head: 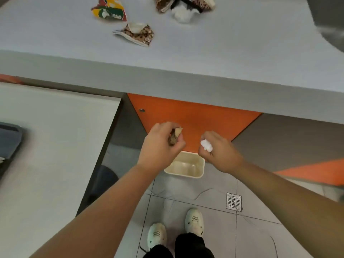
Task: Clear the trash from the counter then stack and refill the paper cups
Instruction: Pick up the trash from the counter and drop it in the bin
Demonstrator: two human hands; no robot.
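My left hand (160,146) grips a crumpled brown paper cup (174,137) in front of the orange cabinet door. My right hand (219,151) holds a crumpled white tissue (206,145). Both hands hover just above a cream trash bin (186,166) standing on the floor below the counter. On the grey counter (223,53) lie a flattened leopard-print cup (136,33), a yellow, green and red crushed cup (109,10), and at the far edge more leopard-print cups (163,4) with a white tissue wad (184,15).
A white side surface (55,146) stands at left with a dark tray (9,142) at its edge. The orange cabinet door (195,116) is behind the bin. A floor drain (234,201) and my two white shoes are on the tiled floor.
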